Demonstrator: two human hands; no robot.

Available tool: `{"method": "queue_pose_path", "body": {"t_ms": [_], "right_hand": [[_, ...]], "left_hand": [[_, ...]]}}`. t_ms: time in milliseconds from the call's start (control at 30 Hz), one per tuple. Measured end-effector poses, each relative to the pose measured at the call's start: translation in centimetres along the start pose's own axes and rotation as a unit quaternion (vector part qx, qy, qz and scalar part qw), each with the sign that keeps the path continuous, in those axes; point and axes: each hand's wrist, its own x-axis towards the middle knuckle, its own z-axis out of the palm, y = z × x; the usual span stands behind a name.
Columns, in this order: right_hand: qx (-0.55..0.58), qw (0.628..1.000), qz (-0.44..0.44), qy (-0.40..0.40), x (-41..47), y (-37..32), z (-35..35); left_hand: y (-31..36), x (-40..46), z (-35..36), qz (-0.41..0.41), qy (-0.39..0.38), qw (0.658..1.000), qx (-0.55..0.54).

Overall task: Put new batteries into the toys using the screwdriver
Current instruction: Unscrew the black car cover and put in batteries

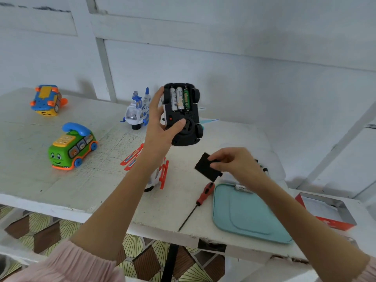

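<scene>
White painted table (pixel 61 180) against a white panelled wall. Left hand (pixel 160 127) grips the toy car (pixel 183 115) above the table, underside up, compartment open with three batteries (pixel 180 98); their lettering is unreadable. Right hand (pixel 234 163) pinches the black battery cover (pixel 205 166) just below. Screwdriver (pixel 203 197) lies near the front edge, beside a teal tray (pixel 250 216) holding a battery (pixel 243 188) marked "Hey…". Bare tabletop between the phone bus toy (pixel 72 147) and the front edge.

glossy black plastic toy car (pixel 181 115), rough painted wooden table (pixel 81 180), matt teal tray (pixel 248 218)
</scene>
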Motion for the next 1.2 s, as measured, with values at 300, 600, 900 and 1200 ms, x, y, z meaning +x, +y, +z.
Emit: {"method": "queue_pose_path", "body": {"t_ms": [300,600,900,1200], "right_hand": [[0.147,0.979,-0.047,0.130,-0.2,-1.0,-5.0],[0.243,0.962,-0.086,0.095,1.2,-2.2,-3.3],[0.267,0.945,-0.087,0.166,1.9,-2.8,-1.5],[0.312,0.931,-0.068,0.175,2.2,-2.5,-1.0]], "left_hand": [[-1.3,0.3,2.0,-0.023,-0.019,0.999,-0.023],[-2.7,-0.8,3.8,-0.067,-0.099,0.992,-0.033],[-2.9,-1.0,4.2,-0.065,-0.113,0.990,-0.047],[-3.0,-1.2,4.2,-0.059,-0.112,0.991,-0.052]]}}
